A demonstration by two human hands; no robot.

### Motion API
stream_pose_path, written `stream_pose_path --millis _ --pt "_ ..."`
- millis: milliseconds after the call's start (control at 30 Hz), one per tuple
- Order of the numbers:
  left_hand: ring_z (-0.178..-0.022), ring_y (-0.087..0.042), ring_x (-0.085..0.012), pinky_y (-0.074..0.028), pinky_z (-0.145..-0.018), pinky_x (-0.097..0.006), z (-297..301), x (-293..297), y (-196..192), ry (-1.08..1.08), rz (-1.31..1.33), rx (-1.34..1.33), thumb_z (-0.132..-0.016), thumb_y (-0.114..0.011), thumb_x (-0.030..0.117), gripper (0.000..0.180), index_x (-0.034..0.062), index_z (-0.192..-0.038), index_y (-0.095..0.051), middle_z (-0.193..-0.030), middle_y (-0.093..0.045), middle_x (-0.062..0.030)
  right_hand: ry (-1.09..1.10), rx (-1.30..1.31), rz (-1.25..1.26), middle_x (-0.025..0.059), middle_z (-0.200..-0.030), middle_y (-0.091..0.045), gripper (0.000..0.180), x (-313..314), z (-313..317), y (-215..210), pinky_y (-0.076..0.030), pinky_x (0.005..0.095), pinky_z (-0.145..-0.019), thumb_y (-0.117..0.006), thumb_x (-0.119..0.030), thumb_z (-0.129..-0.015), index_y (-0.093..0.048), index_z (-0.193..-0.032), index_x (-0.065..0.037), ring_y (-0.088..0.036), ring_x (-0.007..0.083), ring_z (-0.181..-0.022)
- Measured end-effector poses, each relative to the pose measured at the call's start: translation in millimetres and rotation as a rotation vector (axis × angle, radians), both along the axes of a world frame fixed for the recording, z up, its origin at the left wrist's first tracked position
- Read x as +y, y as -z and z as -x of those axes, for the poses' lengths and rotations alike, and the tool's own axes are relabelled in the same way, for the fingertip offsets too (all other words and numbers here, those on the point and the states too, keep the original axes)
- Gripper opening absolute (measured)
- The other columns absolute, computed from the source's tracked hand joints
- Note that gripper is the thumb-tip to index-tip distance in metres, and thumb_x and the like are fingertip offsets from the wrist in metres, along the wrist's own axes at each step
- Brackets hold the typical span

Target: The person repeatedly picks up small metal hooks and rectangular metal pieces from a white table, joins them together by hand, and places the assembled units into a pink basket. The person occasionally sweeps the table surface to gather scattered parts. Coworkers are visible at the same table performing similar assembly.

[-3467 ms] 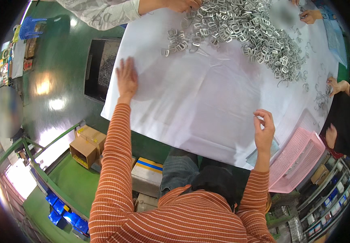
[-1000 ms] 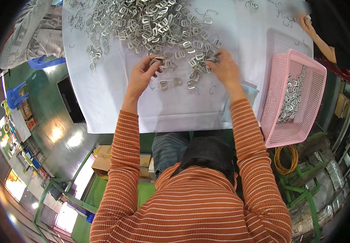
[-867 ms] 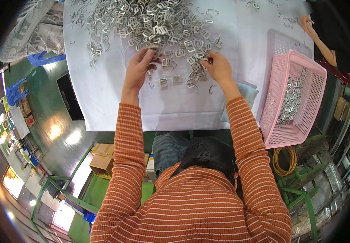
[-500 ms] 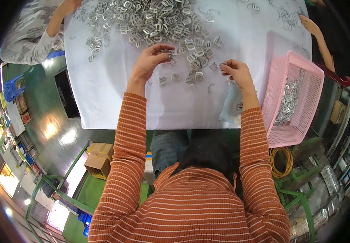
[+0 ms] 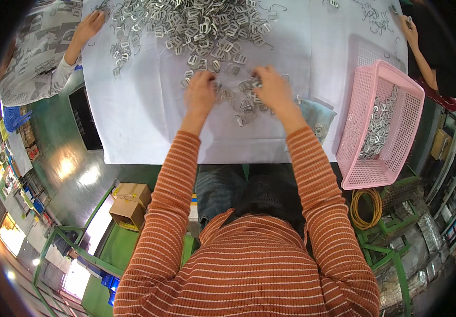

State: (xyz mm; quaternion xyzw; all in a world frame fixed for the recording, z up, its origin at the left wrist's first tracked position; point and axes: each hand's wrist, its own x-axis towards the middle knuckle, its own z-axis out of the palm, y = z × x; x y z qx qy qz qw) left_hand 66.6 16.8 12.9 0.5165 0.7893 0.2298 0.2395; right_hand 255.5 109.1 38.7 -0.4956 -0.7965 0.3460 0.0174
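On the white-covered table lies a large heap of silvery metal buckles point(image 5: 207, 31), with a looser cluster nearer me. My left hand point(image 5: 200, 96) is at the near edge of the heap, its fingers curled down beside a few buckles; what they hold is hidden. To its right, my right hand point(image 5: 274, 94) is slightly blurred, fingers bent onto several buckles point(image 5: 249, 84) at its fingertips. More buckles point(image 5: 245, 108) lie between the two hands. Beside my right wrist rests a pale blue bag point(image 5: 320, 117) with small things in or on it.
A pink plastic basket point(image 5: 365, 84) with buckles inside stands tilted at the table's right edge. Thin wire hooks point(image 5: 375, 21) are scattered far right. One person's hand point(image 5: 91, 25) reaches in from the left, another person's hand point(image 5: 408, 30) from the right. Cardboard boxes point(image 5: 130, 203) stand below left.
My right hand has moved left into the loose buckles, and my left hand has shifted slightly right and down. Nearby buckles lie differently. More of the blue bag shows.
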Motion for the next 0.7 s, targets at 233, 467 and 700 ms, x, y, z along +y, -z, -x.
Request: stream_pose_path --millis 233,467,700 --pt "-0.092 -0.053 -0.0267 -0.044 -0.079 -0.036 0.3 -5.2 -27.5 0.002 -0.177 0.088 -0.075 -0.06 0.006 0.024 0.0102 -0.099 -0.06 -0.096 -0.057 -0.0076 0.502 0.353 0.679 0.003 -0.074 -0.06 0.043 31.0 -67.2 -13.3 -0.035 0.018 -0.044 -0.074 -0.021 -0.071 -0.058 -0.107 -0.002 -0.049 0.0055 -0.054" --pt "-0.093 -0.053 -0.0251 -0.045 -0.08 -0.034 -28.9 32.5 -11.9 0.18 -0.218 0.134 -0.074 -0.066 0.013 0.03 0.014 -0.104 -0.062 -0.1 -0.058 -0.0052 0.818 0.753 1.016 0.0015 -0.068 -0.056 0.034 37.3 -100.5 -21.7 -0.032 0.0176 -0.042 -0.069 -0.026 -0.077 -0.06 -0.099 -0.002 -0.046 0.0046 -0.053" --pt "-0.091 -0.058 -0.019 -0.048 -0.072 -0.033 0.7 36.5 -12.0 -0.218 0.043 -0.747 -0.084 -0.058 0.016 0.018 0.0073 -0.1 -0.061 -0.103 -0.06 -0.0047 0.413 0.334 0.442 0.0027 -0.073 -0.056 0.029 37.3 -49.2 -3.4 -0.044 0.0258 -0.056 -0.068 -0.031 -0.077 -0.058 -0.089 -0.006 -0.055 0.013 -0.066"
